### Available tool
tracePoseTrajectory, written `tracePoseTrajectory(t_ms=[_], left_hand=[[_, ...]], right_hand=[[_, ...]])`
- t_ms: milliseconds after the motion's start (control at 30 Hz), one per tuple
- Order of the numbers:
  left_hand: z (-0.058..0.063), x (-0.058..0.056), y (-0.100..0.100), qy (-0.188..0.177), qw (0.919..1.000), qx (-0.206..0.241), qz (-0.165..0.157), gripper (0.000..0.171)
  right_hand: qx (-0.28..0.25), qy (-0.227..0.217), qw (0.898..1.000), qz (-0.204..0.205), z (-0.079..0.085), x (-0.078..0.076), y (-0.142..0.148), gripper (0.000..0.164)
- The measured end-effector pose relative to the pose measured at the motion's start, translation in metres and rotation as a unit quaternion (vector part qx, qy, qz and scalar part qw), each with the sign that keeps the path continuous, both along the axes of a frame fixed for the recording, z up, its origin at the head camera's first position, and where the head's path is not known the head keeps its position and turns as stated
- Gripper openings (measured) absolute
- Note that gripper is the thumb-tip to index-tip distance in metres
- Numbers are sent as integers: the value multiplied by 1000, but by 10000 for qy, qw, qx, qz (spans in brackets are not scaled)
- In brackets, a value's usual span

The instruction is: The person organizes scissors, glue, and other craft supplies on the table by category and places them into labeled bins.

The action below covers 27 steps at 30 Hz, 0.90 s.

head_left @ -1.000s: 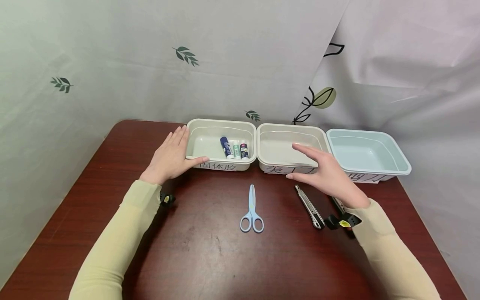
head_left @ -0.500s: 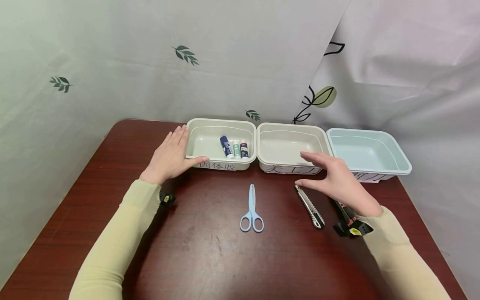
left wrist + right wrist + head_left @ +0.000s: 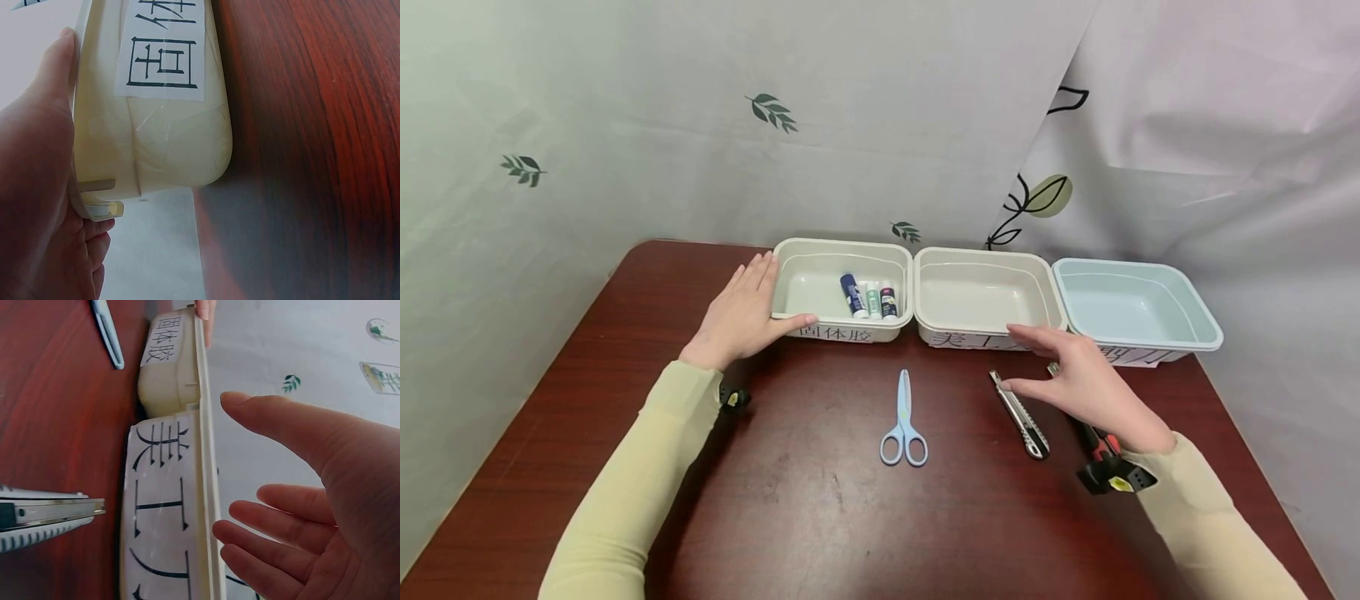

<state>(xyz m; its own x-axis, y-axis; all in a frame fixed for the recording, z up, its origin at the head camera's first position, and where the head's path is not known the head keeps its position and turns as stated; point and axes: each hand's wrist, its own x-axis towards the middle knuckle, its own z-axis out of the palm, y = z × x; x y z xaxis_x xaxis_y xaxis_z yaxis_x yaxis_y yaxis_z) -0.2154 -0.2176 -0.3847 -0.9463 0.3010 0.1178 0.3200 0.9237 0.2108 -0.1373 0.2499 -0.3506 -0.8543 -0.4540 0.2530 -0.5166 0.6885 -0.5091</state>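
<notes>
My left hand (image 3: 736,318) rests on the near left corner of the left cream bin (image 3: 842,247), fingers straight along its side and thumb on the front rim. In the left wrist view the thumb lies along the rim beside the paper label (image 3: 164,56). My right hand (image 3: 1088,382) hovers with thumb and fingers spread apart, holding nothing. Its thumb overlaps the upper part of a silver-and-black utility knife (image 3: 1024,421) in the head view. A second utility knife with red parts (image 3: 1105,443) lies partly hidden under that hand and wrist. Light blue scissors (image 3: 903,421) lie left of the knives.
A middle cream bin (image 3: 977,292) and a light blue bin (image 3: 1142,304) continue the row at the table's back edge, each labelled in front. Several glue sticks (image 3: 873,302) lie in the left bin. A pale curtain (image 3: 850,125) hangs behind the brown table (image 3: 820,500).
My right hand has moved from over the middle bin toward me and to the right, coming over the knives. The left hand has stayed on the left bin.
</notes>
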Motion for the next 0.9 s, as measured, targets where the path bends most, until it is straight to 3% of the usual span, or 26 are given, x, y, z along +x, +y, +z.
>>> tracePoseTrajectory(t_ms=[533,900], left_hand=[[-4,0,1,-22,10000,-3,-11,118],[-2,-2,0,-59,10000,-4,0,118]], right_hand=[[87,-1059,9939,-286,-39,9,7,76],[326,-964,9937,-474,-48,12,10,63]])
